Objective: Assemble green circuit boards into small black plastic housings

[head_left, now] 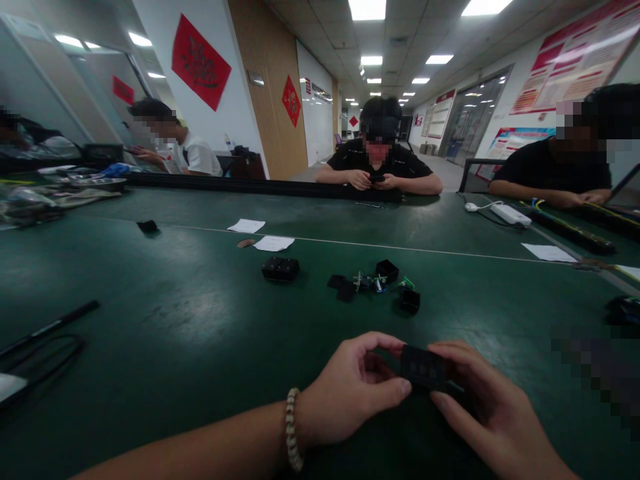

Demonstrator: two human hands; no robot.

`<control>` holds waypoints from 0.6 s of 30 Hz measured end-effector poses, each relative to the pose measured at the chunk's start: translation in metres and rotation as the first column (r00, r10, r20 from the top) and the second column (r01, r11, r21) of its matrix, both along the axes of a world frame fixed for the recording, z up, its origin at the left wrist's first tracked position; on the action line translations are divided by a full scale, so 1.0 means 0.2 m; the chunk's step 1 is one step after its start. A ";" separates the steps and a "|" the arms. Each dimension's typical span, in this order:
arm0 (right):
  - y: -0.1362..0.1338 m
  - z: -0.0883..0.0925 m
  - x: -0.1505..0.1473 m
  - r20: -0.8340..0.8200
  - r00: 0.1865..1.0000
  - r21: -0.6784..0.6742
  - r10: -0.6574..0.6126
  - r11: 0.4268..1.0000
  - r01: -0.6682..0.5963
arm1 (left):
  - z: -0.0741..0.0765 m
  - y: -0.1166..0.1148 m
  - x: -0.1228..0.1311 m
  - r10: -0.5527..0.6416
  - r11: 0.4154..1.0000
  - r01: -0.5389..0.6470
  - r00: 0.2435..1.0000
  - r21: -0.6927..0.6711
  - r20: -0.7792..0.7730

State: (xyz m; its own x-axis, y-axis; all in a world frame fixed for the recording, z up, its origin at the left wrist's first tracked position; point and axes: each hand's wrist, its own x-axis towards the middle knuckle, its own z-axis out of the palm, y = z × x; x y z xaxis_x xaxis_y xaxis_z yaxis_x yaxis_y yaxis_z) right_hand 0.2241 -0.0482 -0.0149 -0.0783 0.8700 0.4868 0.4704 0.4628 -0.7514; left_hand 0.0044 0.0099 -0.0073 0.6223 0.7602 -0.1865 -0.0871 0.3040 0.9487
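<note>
Between my two hands is a small black plastic box, held just above the green table at the lower right. My left hand, with a beaded bracelet on its wrist, pinches the box's left end between thumb and fingers. On the right end, my right hand grips with thumb and fingers. Faint marks show on the face turned to me. Farther out lie small circuit boards, flat black pieces, and two open black housings, one nearer and one farther.
A pair of black boxes stands left of the loose parts. White papers lie near the table seam. A white power strip is at the far right, a black cable at left. A person sits opposite; others sit at both sides.
</note>
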 end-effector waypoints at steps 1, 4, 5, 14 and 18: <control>0.00 0.00 0.00 -0.002 1.000 0.000 -0.003 1.000 0.003 | 0.00 0.00 0.00 0.000 1.000 0.000 1.000 0.002 0.001; 0.00 0.02 -0.01 -0.012 1.000 0.002 -0.007 1.000 0.007 | 0.00 0.00 0.00 0.005 1.000 -0.005 1.000 0.002 0.005; 0.00 0.02 -0.01 -0.015 1.000 -0.001 -0.006 1.000 0.006 | 0.00 0.00 0.00 0.004 1.000 -0.004 1.000 -0.001 0.004; 0.00 0.01 -0.01 0.004 1.000 -0.017 -0.001 1.000 0.001 | 0.00 0.01 -0.01 -0.014 1.000 0.013 1.000 0.023 0.008; 0.00 0.01 -0.01 -0.015 1.000 -0.003 -0.005 1.000 0.005 | 0.00 0.00 0.00 -0.004 1.000 0.004 1.000 0.011 0.007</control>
State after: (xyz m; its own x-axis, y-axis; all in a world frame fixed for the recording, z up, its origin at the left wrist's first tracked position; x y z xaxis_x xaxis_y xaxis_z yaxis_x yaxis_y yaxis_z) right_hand 0.2224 -0.0486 -0.0124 -0.0668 0.8716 0.4856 0.4616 0.4584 -0.7594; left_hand 0.0037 0.0108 -0.0071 0.6269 0.7596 -0.1733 -0.0927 0.2936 0.9514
